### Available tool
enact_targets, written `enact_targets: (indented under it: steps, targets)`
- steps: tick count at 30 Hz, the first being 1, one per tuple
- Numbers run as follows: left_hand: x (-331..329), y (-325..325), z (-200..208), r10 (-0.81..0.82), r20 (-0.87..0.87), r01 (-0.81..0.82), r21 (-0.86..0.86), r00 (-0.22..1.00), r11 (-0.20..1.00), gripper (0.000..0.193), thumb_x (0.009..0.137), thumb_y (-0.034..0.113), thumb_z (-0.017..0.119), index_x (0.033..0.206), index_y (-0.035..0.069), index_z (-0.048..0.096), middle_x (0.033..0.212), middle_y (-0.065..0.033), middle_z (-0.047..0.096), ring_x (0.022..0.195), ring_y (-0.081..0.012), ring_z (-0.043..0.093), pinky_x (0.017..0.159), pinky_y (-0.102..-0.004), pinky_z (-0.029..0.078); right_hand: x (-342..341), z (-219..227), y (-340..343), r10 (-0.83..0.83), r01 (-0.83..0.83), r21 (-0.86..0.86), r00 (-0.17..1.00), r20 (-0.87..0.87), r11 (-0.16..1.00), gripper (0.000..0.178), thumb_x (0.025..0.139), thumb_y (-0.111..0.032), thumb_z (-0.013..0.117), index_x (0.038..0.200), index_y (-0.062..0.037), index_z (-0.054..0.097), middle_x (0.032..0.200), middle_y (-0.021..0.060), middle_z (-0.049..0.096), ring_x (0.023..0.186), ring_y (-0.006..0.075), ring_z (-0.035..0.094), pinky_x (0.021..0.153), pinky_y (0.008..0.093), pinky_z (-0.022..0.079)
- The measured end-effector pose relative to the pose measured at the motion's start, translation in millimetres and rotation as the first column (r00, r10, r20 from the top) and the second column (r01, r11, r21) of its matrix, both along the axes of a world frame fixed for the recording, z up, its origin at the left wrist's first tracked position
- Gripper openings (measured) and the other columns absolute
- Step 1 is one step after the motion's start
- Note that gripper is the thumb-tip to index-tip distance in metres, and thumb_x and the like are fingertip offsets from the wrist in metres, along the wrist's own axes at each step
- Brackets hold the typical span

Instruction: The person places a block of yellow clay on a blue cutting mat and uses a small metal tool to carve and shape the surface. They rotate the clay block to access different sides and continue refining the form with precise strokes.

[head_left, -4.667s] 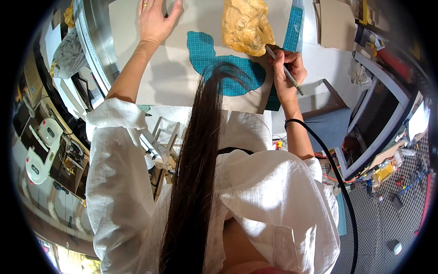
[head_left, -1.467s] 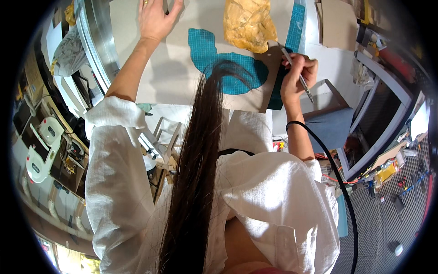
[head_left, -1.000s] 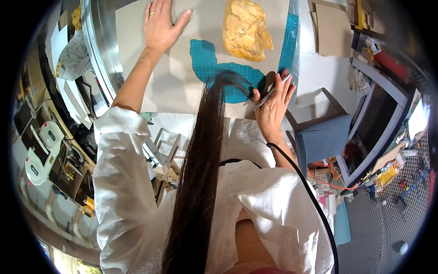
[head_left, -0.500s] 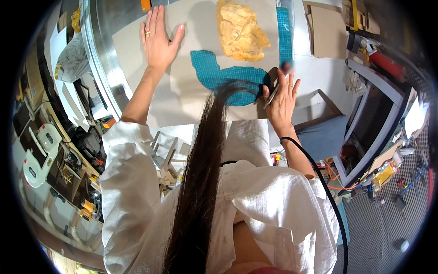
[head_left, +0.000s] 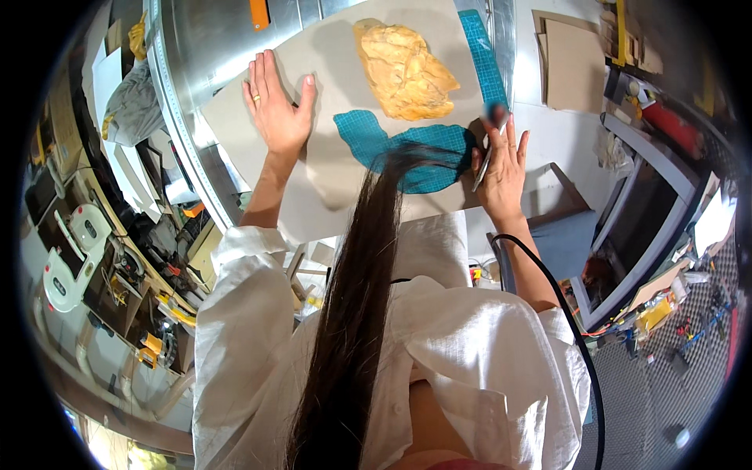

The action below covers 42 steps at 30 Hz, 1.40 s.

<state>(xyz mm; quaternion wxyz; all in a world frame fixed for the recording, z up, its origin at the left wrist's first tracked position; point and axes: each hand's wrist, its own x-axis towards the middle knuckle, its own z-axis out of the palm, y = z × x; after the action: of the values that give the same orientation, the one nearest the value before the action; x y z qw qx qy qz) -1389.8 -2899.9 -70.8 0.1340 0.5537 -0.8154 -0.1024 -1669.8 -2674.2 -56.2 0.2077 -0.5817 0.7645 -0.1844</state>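
Note:
My left hand (head_left: 278,106) lies flat and open, fingers spread, on a beige cardboard sheet (head_left: 333,59). A ring is on one finger. My right hand (head_left: 503,176), at the sheet's right edge, closes thumb and fingers around a slim silver pen-like tool (head_left: 483,166); its exact kind is unclear. A dark red blur covers its fingertips. Between my hands, an irregular teal gridded patch (head_left: 435,176) shows, apparently the cutting mat seen through a cut-out. A crumpled yellow-orange lump (head_left: 407,72) lies on the cardboard beyond it. The teal cutting mat (head_left: 479,51) sticks out along the right edge.
A metal table (head_left: 205,35) lies under the sheet, with a long ruled strip (head_left: 174,102) on its left. An orange-handled tool (head_left: 259,14) lies at the far edge. Right stand cardboard pieces (head_left: 576,63) and a grey-framed cabinet (head_left: 650,211). A black cable (head_left: 576,333) crosses my right arm.
The cardboard, yellow lump and mat have turned slightly counter-clockwise and come nearer. My left hand has moved nearer with the sheet; my right hand keeps its hold on the slim tool.

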Motion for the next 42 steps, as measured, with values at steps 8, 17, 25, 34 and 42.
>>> enact_targets:
  steps: [8,17,25,34,42]
  targets:
    - [4.7,31.8,0.2,0.191,-0.026,-0.191,0.024,0.981,0.981,0.078,0.09,0.043,0.058,0.146,-0.004,0.032,0.15,-0.0231,0.034,0.143,-0.0369,0.025,0.117,-0.0511,0.012,-24.9,9.6,-40.5,0.108,-0.108,0.012,0.994,-0.018,0.994,0.039,0.093,-0.005,0.048,0.132,-0.0082,0.048,0.153,0.0115,0.035,0.145,0.0273,0.028,0.117,0.0534,0.014]
    - [-0.4,61.9,3.0,0.399,-0.015,-0.397,0.073,0.917,0.915,0.08,0.095,0.046,0.053,0.149,-0.003,0.024,0.155,-0.0235,0.025,0.146,-0.0378,0.017,0.117,-0.0524,0.008,-35.4,15.8,-92.0,0.184,-0.183,-0.052,0.983,0.016,0.982,0.041,0.091,-0.002,0.031,0.128,-0.008,0.049,0.152,0.0132,0.037,0.145,0.0297,0.028,0.118,0.0539,0.012]
    - [-8.9,92.4,5.4,0.463,-0.03,-0.458,0.104,0.886,0.883,0.074,0.098,0.04,0.048,0.148,-0.008,0.022,0.154,-0.0274,0.022,0.146,-0.0395,0.014,0.117,-0.0538,0.005,-35.1,16.3,-124.6,0.225,-0.222,-0.108,0.974,0.012,0.969,0.049,0.077,0.01,0.043,0.123,-0.006,0.049,0.151,0.0126,0.039,0.144,0.0302,0.028,0.117,0.0533,0.016]
    - [-27.5,110.0,6.3,0.57,-0.045,-0.563,0.11,0.82,0.819,0.067,0.1,0.033,0.045,0.148,-0.007,0.021,0.155,-0.0264,0.021,0.147,-0.0387,0.013,0.117,-0.0525,0.004,-45.7,5.3,-166.1,0.345,-0.357,-0.188,0.934,-0.094,0.915,0.041,0.081,0.012,0.042,0.118,-0.0042,0.051,0.148,0.0111,0.043,0.143,0.0275,0.031,0.118,0.0499,0.021]
    - [-18.6,107.9,15.1,0.564,-0.417,-0.514,0.237,0.713,0.825,0.049,0.102,0.027,0.041,0.139,-0.005,0.036,0.148,-0.0229,0.034,0.139,-0.0328,0.031,0.115,-0.0476,0.018,-45.3,5.9,-171.3,0.275,-0.274,-0.2,0.961,-0.026,0.941,0.035,0.086,0.01,0.041,0.116,-0.0054,0.05,0.142,0.0103,0.051,0.14,0.0287,0.037,0.118,0.0476,0.022]
